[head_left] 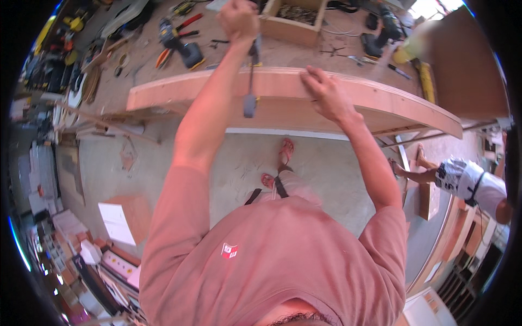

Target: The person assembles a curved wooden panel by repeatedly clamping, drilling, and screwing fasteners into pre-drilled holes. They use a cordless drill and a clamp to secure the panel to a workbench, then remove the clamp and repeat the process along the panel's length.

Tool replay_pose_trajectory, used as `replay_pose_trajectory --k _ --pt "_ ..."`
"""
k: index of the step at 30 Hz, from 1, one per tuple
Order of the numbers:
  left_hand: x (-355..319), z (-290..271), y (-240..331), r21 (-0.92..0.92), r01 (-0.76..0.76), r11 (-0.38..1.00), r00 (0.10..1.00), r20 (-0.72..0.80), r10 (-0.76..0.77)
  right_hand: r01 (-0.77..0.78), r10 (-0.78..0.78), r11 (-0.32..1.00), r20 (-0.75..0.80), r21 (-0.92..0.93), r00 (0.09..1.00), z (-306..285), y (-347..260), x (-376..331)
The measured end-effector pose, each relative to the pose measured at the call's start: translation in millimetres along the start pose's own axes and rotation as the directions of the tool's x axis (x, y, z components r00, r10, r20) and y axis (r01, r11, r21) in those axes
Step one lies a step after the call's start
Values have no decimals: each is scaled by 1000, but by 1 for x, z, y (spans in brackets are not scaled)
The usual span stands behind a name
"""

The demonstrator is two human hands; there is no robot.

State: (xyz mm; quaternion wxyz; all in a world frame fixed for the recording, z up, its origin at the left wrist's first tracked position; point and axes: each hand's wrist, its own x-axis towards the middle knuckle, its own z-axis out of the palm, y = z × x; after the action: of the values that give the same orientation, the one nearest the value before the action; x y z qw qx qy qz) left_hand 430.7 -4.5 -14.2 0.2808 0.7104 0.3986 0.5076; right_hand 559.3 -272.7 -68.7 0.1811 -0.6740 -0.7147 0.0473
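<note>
My left hand (239,20) is closed around the upper end of a bar clamp at the far side of the bench. The dark bar of the clamp (250,104) runs down across the front of a long wooden board (187,88), and its grey jaw hangs below the board's lower edge. My right hand (326,93) is at the board's face, right of the clamp. Its fingers are curled together, and whatever they hold, if anything, is too small to make out. The board stretches along the bench's near edge.
On the workbench (144,43) lie a cordless drill (179,43), red-handled pliers (189,24), a wooden box of screws (291,33) and another drill (380,32). A brown panel (467,65) stands at the right. Another person (473,185) is at the far right.
</note>
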Motion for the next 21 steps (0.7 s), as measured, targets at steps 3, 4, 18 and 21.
replay_pose_trajectory --k 3,4,18,21 --pt "-2 41 -24 286 -678 678 692 -63 719 63 -60 972 21 -227 998 26 42 -25" --pt "-10 6 -14 344 -646 681 719 -23 694 158 -87 865 167 -477 982 35 24 -7" --pt "-12 -27 -4 -301 32 953 999 35 -22 30 -28 999 48 -44 998 16 -5 9" --pt "-35 -32 15 -320 67 945 998 22 -63 17 -16 1000 41 -23 999 25 -7 5"
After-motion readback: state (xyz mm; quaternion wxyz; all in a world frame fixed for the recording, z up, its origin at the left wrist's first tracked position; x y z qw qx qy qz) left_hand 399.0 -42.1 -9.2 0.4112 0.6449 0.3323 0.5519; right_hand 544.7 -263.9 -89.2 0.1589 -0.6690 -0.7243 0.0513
